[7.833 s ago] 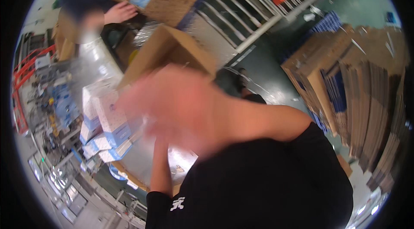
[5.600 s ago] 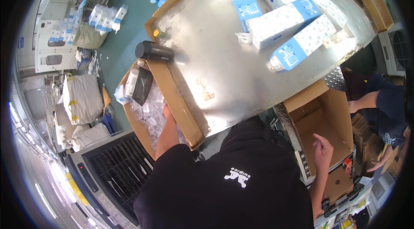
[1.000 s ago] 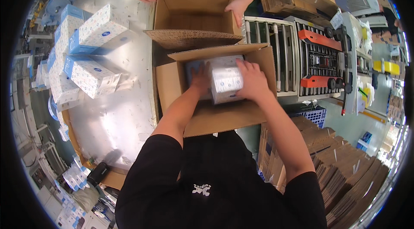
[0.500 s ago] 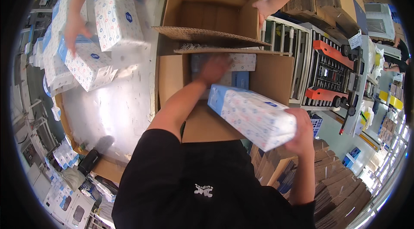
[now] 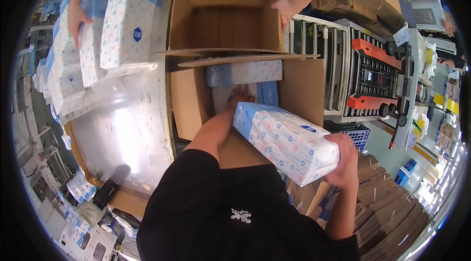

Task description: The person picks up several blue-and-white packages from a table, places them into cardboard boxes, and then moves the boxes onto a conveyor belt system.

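Observation:
An open cardboard carton [image 5: 299, 82] stands in front of me. Inside it lie white-and-blue plastic-wrapped packs, one along the far wall [image 5: 248, 73] and another below it [image 5: 267, 93]. My left hand [image 5: 241, 96] reaches into the carton, fingers stretched out against the lower pack. My right hand [image 5: 342, 159] is closed round the near end of a long plastic-wrapped pack [image 5: 287, 140], white with small coloured rings. This pack slants over the carton's near right side, its blue end above the opening and partly overlapping my left wrist.
Beyond is a second open carton [image 5: 225, 27], its side held by a co-worker's hand [image 5: 285, 9]. The co-worker's other hand [image 5: 78, 20] touches packs on the metal table [image 5: 142, 133] at left. A roller conveyor [image 5: 314, 40] and flattened cardboard stacks [image 5: 378, 202] are at right.
My left hand has drawn slightly nearer inside the carton. The held pack's near end has dipped a little. The co-worker's hand has moved packs farther back on the table, where they stand side by side.

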Action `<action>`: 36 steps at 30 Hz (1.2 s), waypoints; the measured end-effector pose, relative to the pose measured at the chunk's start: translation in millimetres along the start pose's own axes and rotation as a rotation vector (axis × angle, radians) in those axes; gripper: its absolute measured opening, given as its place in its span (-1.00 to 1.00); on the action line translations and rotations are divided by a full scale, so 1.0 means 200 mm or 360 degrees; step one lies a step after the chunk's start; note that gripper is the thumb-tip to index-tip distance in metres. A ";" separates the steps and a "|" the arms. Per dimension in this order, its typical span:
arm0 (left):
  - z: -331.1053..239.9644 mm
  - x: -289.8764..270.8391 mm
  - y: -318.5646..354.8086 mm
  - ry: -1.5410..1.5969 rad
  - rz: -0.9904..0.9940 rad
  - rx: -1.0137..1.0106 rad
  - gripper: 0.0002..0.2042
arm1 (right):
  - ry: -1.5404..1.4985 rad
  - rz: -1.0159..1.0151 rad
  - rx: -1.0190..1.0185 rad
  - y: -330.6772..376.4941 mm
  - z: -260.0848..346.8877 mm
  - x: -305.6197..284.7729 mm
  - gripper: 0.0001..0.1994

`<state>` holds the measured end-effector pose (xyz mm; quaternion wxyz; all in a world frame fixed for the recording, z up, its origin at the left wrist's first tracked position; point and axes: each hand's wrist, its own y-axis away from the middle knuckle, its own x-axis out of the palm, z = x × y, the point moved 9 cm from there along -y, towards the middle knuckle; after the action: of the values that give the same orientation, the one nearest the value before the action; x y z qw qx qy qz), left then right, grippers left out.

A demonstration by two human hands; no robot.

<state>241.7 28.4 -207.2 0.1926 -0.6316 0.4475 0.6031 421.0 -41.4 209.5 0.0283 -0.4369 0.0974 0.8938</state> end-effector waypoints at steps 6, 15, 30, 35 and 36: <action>0.04 0.14 0.00 0.0502 0.0549 0.0325 -0.75 | 0.0065 0.0096 -0.0018 -0.06 0.03 0.02 -0.51; -0.05 0.44 0.08 0.0595 0.0685 0.0138 -0.74 | 0.0070 0.0289 -0.0198 -0.11 0.11 0.05 -0.51; 0.33 -0.33 -0.26 0.0211 0.0355 0.0279 -0.80 | 0.1341 0.1286 -0.0135 -0.08 -0.07 0.86 -0.19; 0.44 -0.62 -0.04 0.0653 0.0196 0.0129 -0.80 | 0.0806 0.1336 0.0187 -0.26 0.25 0.81 -0.11; 0.44 -0.69 0.03 0.0710 0.0268 0.0085 -0.79 | 0.0553 0.1330 0.0107 -0.24 0.34 0.86 -0.11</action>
<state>202.0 139.4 -93.6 0.0547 -0.7043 0.5459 0.4504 267.9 14.1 107.1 -0.3374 -0.5024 0.2977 0.7383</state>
